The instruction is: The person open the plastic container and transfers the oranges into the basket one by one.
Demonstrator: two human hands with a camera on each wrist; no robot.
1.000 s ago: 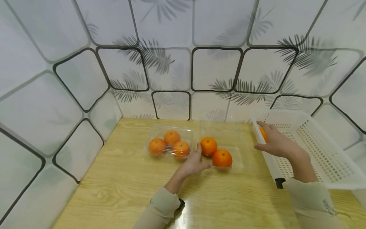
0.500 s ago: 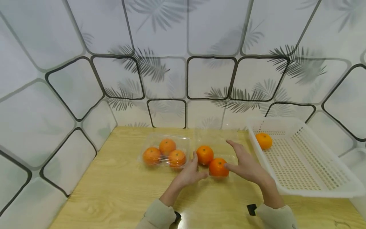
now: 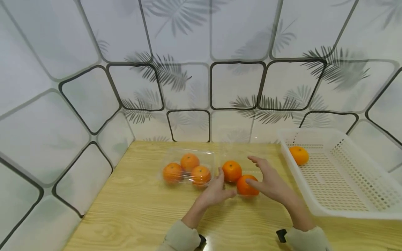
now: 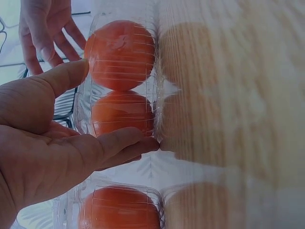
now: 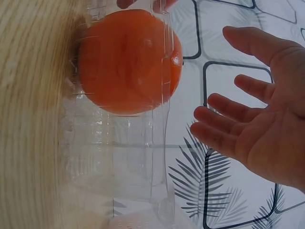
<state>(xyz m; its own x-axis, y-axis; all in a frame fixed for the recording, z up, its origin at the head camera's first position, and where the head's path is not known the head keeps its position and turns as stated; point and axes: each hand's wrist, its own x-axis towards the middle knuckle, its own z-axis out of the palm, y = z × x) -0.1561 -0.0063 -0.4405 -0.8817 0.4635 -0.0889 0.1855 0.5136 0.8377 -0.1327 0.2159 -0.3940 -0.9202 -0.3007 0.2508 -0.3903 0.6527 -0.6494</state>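
Observation:
Two mandarins, one (image 3: pixel 232 171) behind the other (image 3: pixel 246 185), sit in a clear plastic clamshell box (image 5: pixel 114 157) whose lid (image 3: pixel 237 137) is raised at the back. My left hand (image 3: pixel 215 191) lies along the box's left side with extended fingers; in the left wrist view its thumb (image 4: pixel 66 76) touches the rim. My right hand (image 3: pixel 271 181) hovers over the right part of that box, fingers spread, holding nothing; in the right wrist view a gap separates it from the front mandarin (image 5: pixel 128 62).
Left of the left hand stands a closed clear box (image 3: pixel 168 155) with 3 mandarins. A white perforated plastic basket (image 3: pixel 303 188) at the right holds one mandarin (image 3: pixel 299 155). A patterned sheet (image 3: pixel 235 83) rises behind the wooden table (image 3: pixel 125 209).
My right hand has let go of a mandarin in the basket and moved left to the open box, where it hovers. The left hand stays at the box's side; the head view shifted slightly.

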